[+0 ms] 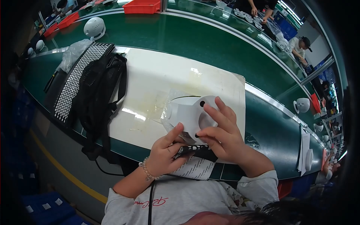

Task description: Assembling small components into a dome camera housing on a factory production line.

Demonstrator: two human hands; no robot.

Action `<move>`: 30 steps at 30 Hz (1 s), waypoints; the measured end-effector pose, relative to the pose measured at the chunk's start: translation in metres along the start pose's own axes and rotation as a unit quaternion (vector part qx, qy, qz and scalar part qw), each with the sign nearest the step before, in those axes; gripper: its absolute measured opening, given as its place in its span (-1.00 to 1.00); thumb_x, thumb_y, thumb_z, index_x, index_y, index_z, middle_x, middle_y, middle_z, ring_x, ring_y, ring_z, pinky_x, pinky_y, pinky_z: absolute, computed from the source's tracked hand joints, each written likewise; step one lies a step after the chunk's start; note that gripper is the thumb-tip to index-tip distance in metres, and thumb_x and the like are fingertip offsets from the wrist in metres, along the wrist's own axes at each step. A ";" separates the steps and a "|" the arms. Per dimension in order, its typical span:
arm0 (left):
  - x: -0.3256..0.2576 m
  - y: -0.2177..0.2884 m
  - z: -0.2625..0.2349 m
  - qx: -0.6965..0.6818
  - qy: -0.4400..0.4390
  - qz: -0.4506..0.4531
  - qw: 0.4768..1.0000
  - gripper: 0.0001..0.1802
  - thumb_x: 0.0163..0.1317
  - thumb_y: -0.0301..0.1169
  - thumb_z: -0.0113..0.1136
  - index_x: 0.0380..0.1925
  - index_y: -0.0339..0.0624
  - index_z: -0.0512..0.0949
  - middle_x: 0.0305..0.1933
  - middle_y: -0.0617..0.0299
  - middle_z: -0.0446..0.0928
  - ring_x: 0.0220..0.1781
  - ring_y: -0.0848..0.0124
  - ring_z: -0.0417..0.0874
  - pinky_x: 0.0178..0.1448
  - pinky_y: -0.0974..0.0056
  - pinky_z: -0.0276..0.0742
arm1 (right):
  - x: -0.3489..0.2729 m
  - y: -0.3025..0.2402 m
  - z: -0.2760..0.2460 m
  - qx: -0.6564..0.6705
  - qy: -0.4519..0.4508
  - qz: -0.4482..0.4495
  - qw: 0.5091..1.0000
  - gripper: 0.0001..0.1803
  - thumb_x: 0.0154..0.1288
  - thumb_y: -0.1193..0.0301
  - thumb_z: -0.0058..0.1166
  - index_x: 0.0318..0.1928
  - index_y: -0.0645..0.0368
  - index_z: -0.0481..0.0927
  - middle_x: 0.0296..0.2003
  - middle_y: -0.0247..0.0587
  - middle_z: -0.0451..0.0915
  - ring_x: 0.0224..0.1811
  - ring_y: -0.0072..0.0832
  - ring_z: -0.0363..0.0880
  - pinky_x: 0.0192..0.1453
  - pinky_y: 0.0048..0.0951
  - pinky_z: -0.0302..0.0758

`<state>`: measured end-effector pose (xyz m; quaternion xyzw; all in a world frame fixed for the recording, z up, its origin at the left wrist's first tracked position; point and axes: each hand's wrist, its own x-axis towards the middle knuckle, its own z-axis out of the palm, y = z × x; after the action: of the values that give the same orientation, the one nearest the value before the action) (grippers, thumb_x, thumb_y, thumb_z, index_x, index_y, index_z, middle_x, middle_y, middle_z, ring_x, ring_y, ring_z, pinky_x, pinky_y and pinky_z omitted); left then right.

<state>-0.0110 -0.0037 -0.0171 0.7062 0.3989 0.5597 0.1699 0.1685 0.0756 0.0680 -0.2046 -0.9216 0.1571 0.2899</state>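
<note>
A white plastic housing [183, 114] with a round opening is held in front of me over the white board. My left hand [168, 150] grips its near left side, thumb along the edge. One small black round pad [202, 103] sits on the housing's far rim. A second black pad [197, 135] is at the near rim, between the thumb and index fingertips of my right hand [221, 133]; its other fingers are raised. Below the hands lies a strip of black sheet with white spots [193, 149], partly hidden. Clear plastic film [167, 112] lies beside the housing.
A black mesh backpack [99, 86] and a black sheet with white round spots [69, 90] lie left of the white board [146, 75]. Across the green bench stand a white domed device [94, 28] and a red tray [141, 6]. Papers [304, 150] lie at right.
</note>
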 end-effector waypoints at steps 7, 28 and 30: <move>0.001 0.003 0.000 -0.007 0.004 -0.012 1.000 -0.83 -0.26 -0.55 0.29 -0.58 -0.27 0.51 0.26 -0.03 0.16 -0.36 0.39 0.60 -0.27 0.37 0.53 | -0.010 -0.001 -0.005 -0.065 -0.045 -0.041 0.996 -0.64 -0.01 0.42 0.14 -0.10 -0.04 0.55 0.17 -0.24 0.28 0.30 -0.21 0.06 0.26 -0.18 -0.06; 0.000 0.002 0.001 0.022 0.023 0.025 0.999 -0.76 -0.30 -0.57 0.31 -0.53 -0.32 0.50 0.20 -0.03 0.23 -0.23 0.28 0.54 -0.31 0.34 0.51 | -0.027 -0.002 -0.009 -0.052 0.056 -0.171 0.982 -0.82 -0.15 0.35 0.28 -0.44 0.00 0.59 -0.10 -0.32 0.49 0.11 -0.17 0.27 0.09 -0.21 0.18; 0.000 0.003 0.002 0.022 0.023 0.021 0.999 -0.77 -0.31 -0.58 0.31 -0.54 -0.34 0.50 0.19 -0.02 0.24 -0.25 0.29 0.55 -0.30 0.34 0.51 | -0.024 0.003 -0.011 -0.011 0.082 0.006 0.997 -0.91 -0.07 0.44 0.20 -0.47 0.04 0.57 -0.06 -0.25 0.46 0.15 -0.10 0.22 0.14 -0.21 0.19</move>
<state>-0.0081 -0.0052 -0.0155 0.7048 0.4002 0.5703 0.1337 0.1936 0.0685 0.0643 -0.2255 -0.8950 0.1319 0.3615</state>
